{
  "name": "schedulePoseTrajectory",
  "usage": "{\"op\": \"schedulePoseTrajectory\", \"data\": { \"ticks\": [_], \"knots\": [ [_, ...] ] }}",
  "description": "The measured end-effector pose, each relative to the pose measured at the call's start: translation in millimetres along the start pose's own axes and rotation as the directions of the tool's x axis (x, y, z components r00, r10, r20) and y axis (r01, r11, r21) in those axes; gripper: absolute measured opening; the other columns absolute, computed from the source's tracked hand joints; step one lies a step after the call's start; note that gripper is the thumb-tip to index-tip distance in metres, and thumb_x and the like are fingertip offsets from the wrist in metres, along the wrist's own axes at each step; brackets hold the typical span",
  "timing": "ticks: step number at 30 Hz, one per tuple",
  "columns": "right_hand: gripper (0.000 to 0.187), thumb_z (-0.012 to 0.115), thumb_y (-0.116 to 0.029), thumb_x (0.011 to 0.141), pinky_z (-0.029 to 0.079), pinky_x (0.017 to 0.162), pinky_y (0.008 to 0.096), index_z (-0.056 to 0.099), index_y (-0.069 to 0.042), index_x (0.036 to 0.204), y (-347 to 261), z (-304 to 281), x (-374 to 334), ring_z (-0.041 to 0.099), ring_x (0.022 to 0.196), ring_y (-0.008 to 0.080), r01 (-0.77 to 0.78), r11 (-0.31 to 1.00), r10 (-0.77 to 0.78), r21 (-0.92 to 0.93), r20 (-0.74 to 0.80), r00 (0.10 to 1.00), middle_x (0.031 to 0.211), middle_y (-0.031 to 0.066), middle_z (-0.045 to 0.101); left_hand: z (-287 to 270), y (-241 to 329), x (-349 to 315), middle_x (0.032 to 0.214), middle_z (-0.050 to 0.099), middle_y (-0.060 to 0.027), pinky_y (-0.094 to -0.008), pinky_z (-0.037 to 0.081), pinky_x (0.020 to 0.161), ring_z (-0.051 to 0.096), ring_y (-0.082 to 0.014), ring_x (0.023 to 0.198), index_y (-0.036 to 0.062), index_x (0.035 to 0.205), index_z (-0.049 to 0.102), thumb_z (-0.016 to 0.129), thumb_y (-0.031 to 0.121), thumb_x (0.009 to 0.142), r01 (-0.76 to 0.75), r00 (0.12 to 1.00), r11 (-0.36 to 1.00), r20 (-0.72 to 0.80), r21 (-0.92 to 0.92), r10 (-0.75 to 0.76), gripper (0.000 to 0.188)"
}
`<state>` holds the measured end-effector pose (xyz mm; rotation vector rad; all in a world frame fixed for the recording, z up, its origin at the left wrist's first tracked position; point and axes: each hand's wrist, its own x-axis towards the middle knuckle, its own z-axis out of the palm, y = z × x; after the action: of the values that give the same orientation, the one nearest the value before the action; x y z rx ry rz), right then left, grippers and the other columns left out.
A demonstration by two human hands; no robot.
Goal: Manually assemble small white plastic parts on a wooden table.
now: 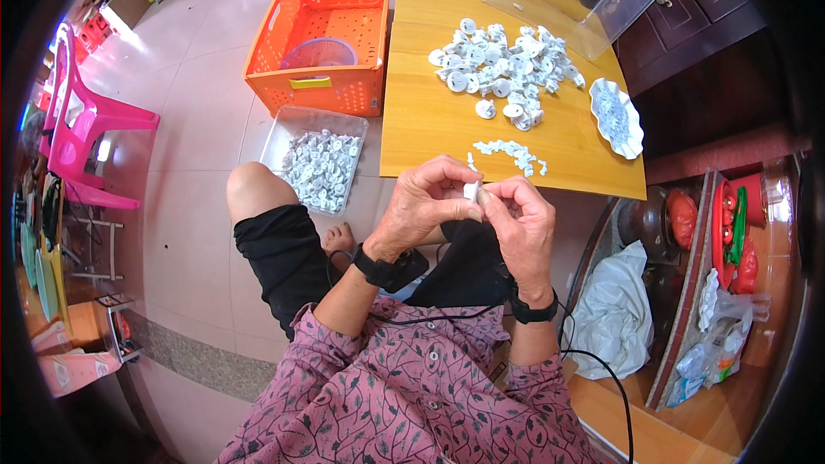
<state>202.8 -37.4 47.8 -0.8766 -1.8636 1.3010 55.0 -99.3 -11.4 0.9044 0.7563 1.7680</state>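
My left hand (pixel 421 208) pinches a small white plastic part (pixel 471 192) between thumb and fingers, just off the table's front edge. Closed against the other side of that part are the thumb and fingertips of my right hand (pixel 521 216); whether they hold a second tiny piece is hidden. Beyond my hands, a scatter of tiny white pieces (pixel 511 151) lies on the yellow table (pixel 412 133). Farther back is a heap of white round plastic parts (pixel 507 64). A white scalloped dish (pixel 633 139) of small clear or whitish pieces sits at the table's right edge.
Left of the table, a clear bin (pixel 273 150) of white parts stands on the floor before an orange crate (pixel 318 90). A clear box (pixel 593 26) is at the table's back right. A pink chair (pixel 94 133) stands far left; a white bag (pixel 612 309) lies at right.
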Motion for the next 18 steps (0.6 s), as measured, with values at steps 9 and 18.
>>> {"op": "schedulePoseTrajectory", "data": {
  "ticks": [9, 18],
  "knots": [
    [0.013, 0.064, -0.009, 0.096, 0.053, 0.067, 0.0211, 0.063, 0.003, 0.098, -9.6, 0.6, -2.1, 0.064, 0.074, 0.007, -0.198, 0.949, 0.194, 0.247, 0.041, 0.98, 0.088, 0.0046, 0.068, -3.0, 3.4, -1.1, 0.107, 0.06, -0.0077, -0.0317, 0.055, 0.089, 0.063, -0.0165, 0.098, -0.003, 0.111, 0.064, 0.077, -0.008, 0.077, 0.029, 1.0, 0.996, -0.007, -0.088, -0.03, 0.037],
    [0.01, 0.064, -0.008, 0.096, 0.049, 0.064, 0.0184, 0.063, 0.002, 0.096, -10.4, 7.3, -3.3, 0.06, 0.07, 0.0045, -0.21, 0.955, 0.207, 0.209, 0.039, 0.978, 0.083, 0.0015, 0.066, -0.9, 8.6, -3.2, 0.104, 0.064, -0.0059, -0.0276, 0.055, 0.085, 0.064, -0.0133, 0.095, -0.0028, 0.112, 0.065, 0.077, -0.008, 0.078, 0.037, 0.999, 0.997, -0.023, -0.065, -0.039, 0.037]
  ]
}}
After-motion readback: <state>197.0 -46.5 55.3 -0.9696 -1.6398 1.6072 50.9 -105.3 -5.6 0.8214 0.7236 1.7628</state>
